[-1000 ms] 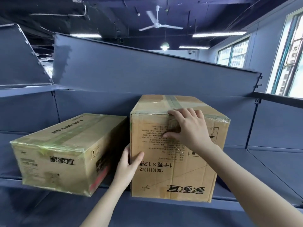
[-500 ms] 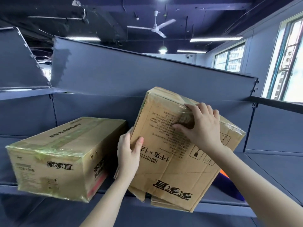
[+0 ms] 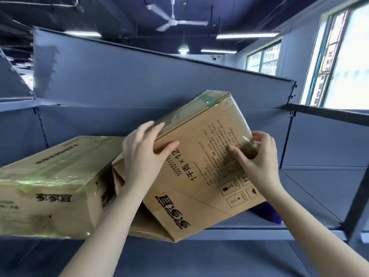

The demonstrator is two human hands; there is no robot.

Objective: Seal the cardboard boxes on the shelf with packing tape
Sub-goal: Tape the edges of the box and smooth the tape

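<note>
A brown cardboard box [image 3: 199, 168] with black print is tipped over to the right on the grey shelf [image 3: 249, 229], its untaped bottom flaps hanging open at the lower left. My left hand [image 3: 143, 154] grips its upper left edge, thumb on the printed face. My right hand [image 3: 257, 154] grips the box's right edge, where shiny tape covers the corner. A second cardboard box [image 3: 54, 182], wrapped in greenish tape, lies on the shelf to the left, touching the tipped box.
A purple object [image 3: 267, 213] shows on the shelf behind the tipped box's lower right corner. Grey shelf back panels rise behind. A dark upright post [image 3: 357, 198] stands at the right. Windows and a ceiling fan are beyond.
The right-hand box has been tipped further over to the right, exposing its open bottom flaps. My left hand slid up to its upper edge; my right hand followed the box's corner rightward.
</note>
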